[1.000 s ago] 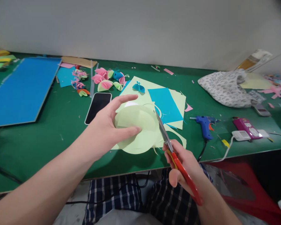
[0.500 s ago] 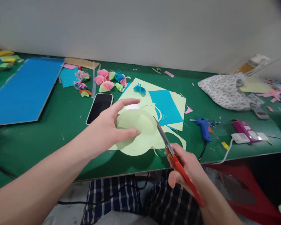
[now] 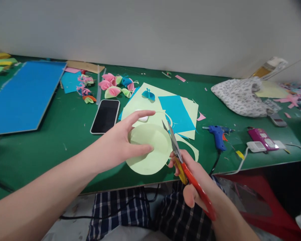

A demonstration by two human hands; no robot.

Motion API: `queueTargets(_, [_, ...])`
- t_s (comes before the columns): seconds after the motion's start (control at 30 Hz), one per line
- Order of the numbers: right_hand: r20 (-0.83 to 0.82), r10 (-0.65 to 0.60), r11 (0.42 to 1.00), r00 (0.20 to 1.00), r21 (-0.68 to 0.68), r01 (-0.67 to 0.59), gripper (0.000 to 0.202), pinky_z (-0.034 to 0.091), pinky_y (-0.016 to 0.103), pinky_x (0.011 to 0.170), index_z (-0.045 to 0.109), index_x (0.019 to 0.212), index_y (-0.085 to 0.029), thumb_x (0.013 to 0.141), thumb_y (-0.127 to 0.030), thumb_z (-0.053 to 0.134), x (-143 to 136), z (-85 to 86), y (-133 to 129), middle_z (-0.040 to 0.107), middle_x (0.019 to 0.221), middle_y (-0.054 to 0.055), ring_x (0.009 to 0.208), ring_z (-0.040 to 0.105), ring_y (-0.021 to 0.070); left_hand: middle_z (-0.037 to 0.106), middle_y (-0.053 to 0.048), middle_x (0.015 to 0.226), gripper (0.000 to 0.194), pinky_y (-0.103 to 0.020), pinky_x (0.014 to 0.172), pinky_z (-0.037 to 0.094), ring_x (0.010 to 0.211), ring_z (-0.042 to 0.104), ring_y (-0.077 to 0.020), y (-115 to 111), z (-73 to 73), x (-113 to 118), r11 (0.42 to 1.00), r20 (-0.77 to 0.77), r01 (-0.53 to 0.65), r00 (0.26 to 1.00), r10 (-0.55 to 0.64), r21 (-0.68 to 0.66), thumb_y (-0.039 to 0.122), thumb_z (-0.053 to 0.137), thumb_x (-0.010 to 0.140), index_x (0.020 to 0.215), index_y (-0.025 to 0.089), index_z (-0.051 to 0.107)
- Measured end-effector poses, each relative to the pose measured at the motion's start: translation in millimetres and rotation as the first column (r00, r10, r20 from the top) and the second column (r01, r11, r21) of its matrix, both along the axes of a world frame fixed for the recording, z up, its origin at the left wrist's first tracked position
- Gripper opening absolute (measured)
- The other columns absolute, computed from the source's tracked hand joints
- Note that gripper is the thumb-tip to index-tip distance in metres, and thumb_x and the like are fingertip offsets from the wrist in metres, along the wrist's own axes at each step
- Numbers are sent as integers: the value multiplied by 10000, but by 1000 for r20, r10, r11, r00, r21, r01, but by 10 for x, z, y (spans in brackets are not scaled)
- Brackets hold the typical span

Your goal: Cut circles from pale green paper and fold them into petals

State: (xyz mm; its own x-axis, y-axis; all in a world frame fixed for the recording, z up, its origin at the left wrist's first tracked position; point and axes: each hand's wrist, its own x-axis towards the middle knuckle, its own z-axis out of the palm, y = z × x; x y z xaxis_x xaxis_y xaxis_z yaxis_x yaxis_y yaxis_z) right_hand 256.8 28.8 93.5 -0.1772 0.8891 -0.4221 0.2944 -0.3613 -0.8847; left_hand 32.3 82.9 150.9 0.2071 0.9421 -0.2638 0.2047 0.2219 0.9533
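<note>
A pale green paper disc (image 3: 145,160) is held by my left hand (image 3: 130,140), the thumb on its upper face and the other fingers reaching around its far side. My right hand (image 3: 190,174) grips red-and-yellow-handled scissors (image 3: 195,184), their blades parted and pointing up and away at the disc's right edge. Beneath and beyond lie pale green paper sheets (image 3: 155,90), a blue paper piece (image 3: 177,112) and a curved green offcut (image 3: 190,144). On the sheets rests a small blue paper butterfly (image 3: 148,95).
A phone (image 3: 105,116) lies left of the sheets, below folded paper shapes (image 3: 111,83). A large blue board (image 3: 22,97) is at far left. Toward the right are a blue glue gun (image 3: 217,136), a purple power strip (image 3: 262,139) and a patterned cloth bag (image 3: 240,97).
The scissor blades have parted, and the yellow handle shows more. The disc and my left hand have shifted slightly right and nearer to me.
</note>
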Motion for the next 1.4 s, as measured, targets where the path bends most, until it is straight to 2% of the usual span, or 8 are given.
queueTargets(0.27, [57, 70, 990, 996, 120, -77, 499, 501, 296, 611, 627, 982, -267, 591, -421, 897, 40, -11, 51, 620, 830, 19, 677, 537, 196, 676, -3, 856, 696, -228, 450, 485, 573, 596, -161, 13, -77, 14, 999, 30, -24, 999, 23, 41, 256, 809, 607, 1274, 361, 637])
queueTargets(0.47, [-9, -31, 996, 999, 78, 31, 514, 471, 276, 582, 609, 970, -266, 577, -403, 910, -5, -33, -1, 605, 873, 15, 675, 494, 175, 681, 7, 833, 697, -222, 470, 502, 591, 611, -164, 17, -75, 14, 999, 35, -17, 999, 16, 39, 252, 807, 624, 1287, 363, 622])
queueTargets(0.63, [-11, 11, 1000, 1000, 26, -10, 657, 451, 270, 580, 598, 964, -264, 426, -352, 964, 0, 4, 8, 575, 874, 5, 699, 473, 174, 667, 18, 795, 681, -201, 463, 482, 579, 594, -149, 19, -74, 18, 998, 19, -17, 1000, 16, 64, 234, 796, 625, 1274, 358, 634])
queueTargets(0.8, [-29, 4, 998, 1000, -56, -5, 497, 461, 265, 603, 602, 981, -264, 589, -360, 892, 21, 24, 24, 551, 816, -6, 690, 490, 167, 670, 12, 812, 663, -228, 479, 498, 593, 613, -169, 20, -63, 25, 998, 26, -21, 999, 20, 60, 241, 804, 624, 1258, 349, 646])
queueTargets(0.97, [-14, 62, 998, 998, 0, -62, 620, 465, 254, 658, 611, 1009, -270, 492, -329, 947, 49, 4, 11, 530, 822, -26, 735, 490, 164, 691, 2, 865, 675, -230, 474, 504, 605, 624, -175, 39, -69, -6, 998, 17, 13, 1000, -14, 59, 248, 806, 637, 1278, 368, 628])
queueTargets(1.13, [49, 71, 997, 996, 28, -72, 522, 434, 249, 568, 604, 985, -260, 617, -505, 882, 88, -40, 11, 508, 742, -28, 636, 455, 147, 701, -9, 893, 715, -244, 470, 513, 617, 641, -192, 83, -57, -60, 994, -24, 98, 995, -97, 43, 240, 815, 640, 1310, 370, 600])
queueTargets(1.27, [40, 104, 991, 994, 85, -107, 662, 382, 251, 519, 593, 996, -260, 577, -730, 799, 134, -80, 2, 489, 701, -33, 604, 424, 145, 695, 3, 820, 725, -232, 455, 501, 587, 630, -182, 105, -35, -87, 992, -47, 113, 993, -111, 54, 236, 819, 640, 1319, 364, 599])
queueTargets(1.4, [-75, 46, 991, 996, 133, -35, 886, 339, 264, 509, 569, 989, -249, 424, -929, 614, 135, -108, -4, 475, 681, -49, 568, 385, 125, 703, 5, 840, 676, -240, 506, 537, 639, 664, -188, 103, -69, -93, 991, -17, 115, 993, -114, 69, 260, 811, 676, 1311, 357, 601])
